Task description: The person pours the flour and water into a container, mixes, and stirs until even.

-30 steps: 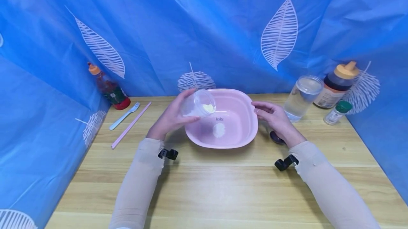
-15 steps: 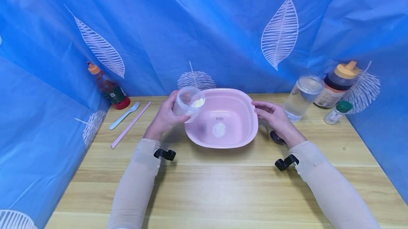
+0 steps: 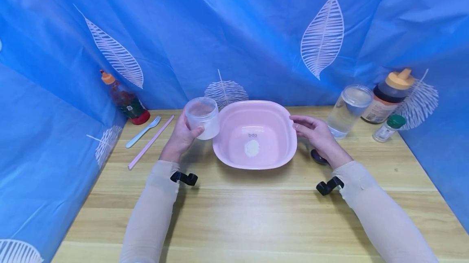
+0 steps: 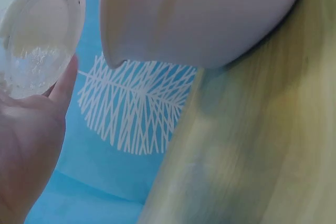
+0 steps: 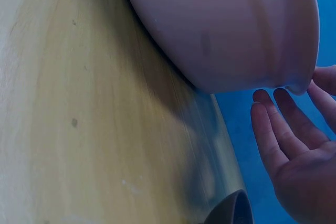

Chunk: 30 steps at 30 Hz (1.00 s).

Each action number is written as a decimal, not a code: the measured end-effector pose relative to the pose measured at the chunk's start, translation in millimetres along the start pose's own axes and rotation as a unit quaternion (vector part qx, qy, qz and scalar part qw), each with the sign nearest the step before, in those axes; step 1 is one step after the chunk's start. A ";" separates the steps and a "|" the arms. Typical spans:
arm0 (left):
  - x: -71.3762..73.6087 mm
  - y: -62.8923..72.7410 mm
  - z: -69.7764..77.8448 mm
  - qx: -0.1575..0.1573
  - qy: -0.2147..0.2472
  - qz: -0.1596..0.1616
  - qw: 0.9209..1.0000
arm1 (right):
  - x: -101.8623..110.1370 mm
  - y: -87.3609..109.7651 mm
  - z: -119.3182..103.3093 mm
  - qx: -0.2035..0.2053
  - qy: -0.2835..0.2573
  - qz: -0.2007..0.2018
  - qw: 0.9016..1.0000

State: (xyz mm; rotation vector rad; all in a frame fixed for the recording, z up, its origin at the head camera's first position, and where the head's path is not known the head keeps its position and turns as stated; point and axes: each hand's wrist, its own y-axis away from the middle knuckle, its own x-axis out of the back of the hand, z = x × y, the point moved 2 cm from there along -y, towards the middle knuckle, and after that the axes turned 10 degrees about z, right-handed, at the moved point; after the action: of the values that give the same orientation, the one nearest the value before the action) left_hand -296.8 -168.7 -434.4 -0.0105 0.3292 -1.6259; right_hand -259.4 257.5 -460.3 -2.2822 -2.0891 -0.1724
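Observation:
My left hand [image 3: 180, 134] grips a clear plastic jar [image 3: 209, 126], held nearly upright just left of the pink basin [image 3: 227, 149]. In the left wrist view the jar's round base [image 4: 44, 30] shows, with a whitish film; how much is inside cannot be told. A small heap of white powder [image 3: 251, 148] lies on the basin's floor, below the "bdo" print. At the basin's right rim, my right hand [image 3: 316, 134] lightly pinches the edge between thumb and forefinger. Its other fingers [image 5: 270, 135] are extended below the rim, apart from the wall.
A dark spoon [image 3: 318, 157] lies under my right wrist. Rightward stand a container of clear liquid [image 3: 344, 112], a yellow-capped bottle [image 3: 384, 100] and a green-capped shaker [image 3: 388, 128]. Leftward are a red sauce bottle [image 3: 128, 102], a blue fork [image 3: 143, 132] and pink chopsticks [image 3: 151, 143].
My left hand has carried the jar leftward, away from over the basin, and turned it from tilted to nearly upright. My right hand stays at the rim; the powder heap looks unchanged.

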 end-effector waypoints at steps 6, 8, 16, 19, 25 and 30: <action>10.6 4.9 5.1 0.031 -0.065 0.032 0.997 | -0.8 -0.4 -2.3 -0.001 0.002 -0.002 1.000; 15.1 6.2 8.4 0.049 -0.117 0.049 0.991 | -0.8 -0.6 -2.7 -0.001 0.003 -0.003 1.000; 38.2 8.6 15.8 0.056 -0.204 0.053 0.976 | -0.4 -1.3 -3.6 0.000 0.005 -0.003 1.000; 47.7 9.1 15.7 0.042 -0.199 0.040 0.978 | -0.3 -1.0 -3.7 -0.001 0.005 -0.005 1.000; 67.6 9.8 13.9 0.027 -0.222 0.029 0.974 | -0.3 0.0 -3.7 -0.003 0.005 -0.005 1.000; 81.6 12.7 10.9 0.039 -0.246 0.031 0.968 | -0.5 0.6 -2.9 -0.002 0.002 -0.006 1.000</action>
State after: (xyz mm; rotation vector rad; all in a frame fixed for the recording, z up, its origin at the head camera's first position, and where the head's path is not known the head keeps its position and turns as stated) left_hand -289.4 -251.3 -442.3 -0.3347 -0.1160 -1.5144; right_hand -259.0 256.6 -457.5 -2.2706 -2.1020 -0.1835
